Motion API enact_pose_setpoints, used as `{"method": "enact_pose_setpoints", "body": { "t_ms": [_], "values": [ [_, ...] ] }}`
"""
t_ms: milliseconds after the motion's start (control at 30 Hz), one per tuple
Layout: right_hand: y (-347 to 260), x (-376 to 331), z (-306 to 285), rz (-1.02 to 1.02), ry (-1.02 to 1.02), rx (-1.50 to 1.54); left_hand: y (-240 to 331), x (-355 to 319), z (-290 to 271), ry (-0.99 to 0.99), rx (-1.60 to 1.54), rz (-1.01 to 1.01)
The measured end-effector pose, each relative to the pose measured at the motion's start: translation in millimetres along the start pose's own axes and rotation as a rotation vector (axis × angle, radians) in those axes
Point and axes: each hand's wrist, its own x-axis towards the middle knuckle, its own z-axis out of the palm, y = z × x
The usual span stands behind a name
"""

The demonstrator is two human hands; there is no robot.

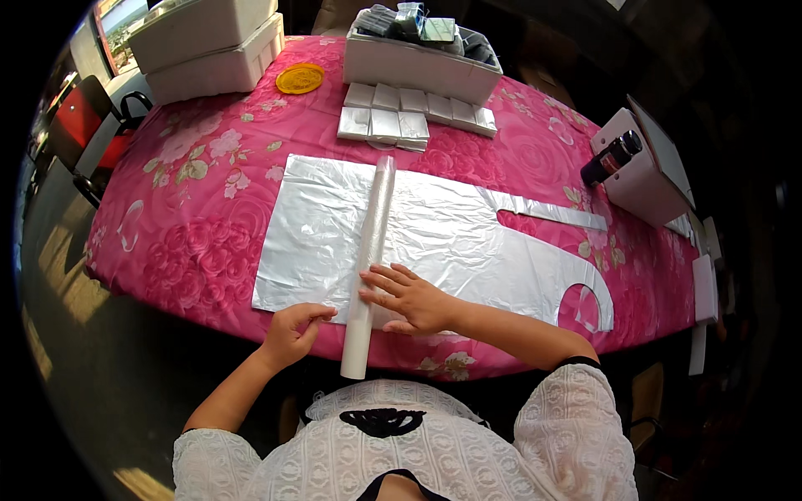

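Flat bag [443, 217]: thin plastic film, glossy, crinkled. Roll [374, 221]: plastic, smooth, shiny. Tablecloth [192, 259]: smooth, soft sheen; cloth or plastic, I cannot tell remotely. Foam boxes [213, 67]: matt. Blouse [451, 447]: lace-textured cloth, matt.

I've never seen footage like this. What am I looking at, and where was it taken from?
No machine here: just a person working bare-handed. A fisheye camera on their head took this picture, looking down, so straight edges bend. On the pink tablecloth lies a silvery vest-shaped bag, with a translucent roll across it. The right hand rests spread on the roll; the left hand is curled near the bag's edge, and whether it holds anything is unclear. Beyond lie white packets and a white foam box.
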Motion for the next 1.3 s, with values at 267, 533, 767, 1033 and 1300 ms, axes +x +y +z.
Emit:
{"method": "enact_pose_setpoints", "body": {
  "t_ms": [267,533,767,1033,1300],
  "values": [
    [-5.9,130.9,20.0,-0.171,-0.219,0.073,-20.2,-46.4,12.5,0.422,-0.413,-0.28],
    [-0.7,126.4,17.2,0.014,0.248,0.053,-1.8,-65.2,2.5,0.387,0.124,-0.307],
    [-0.3,165.2,43.6,-0.036,0.209,-0.008,5.5,-56.2,3.5,0.316,0.487,-0.292],
    [-45.6,182.1,66.4,0.383,0.437,0.086,-1.7,-52.5,-12.0,0.307,0.17,-0.591],
    [-28.2,116.4,12.5,0.752,1.029,0.322,31.5,-26.7,41.1,0.078,-0.864,-0.602]
  ]
}}
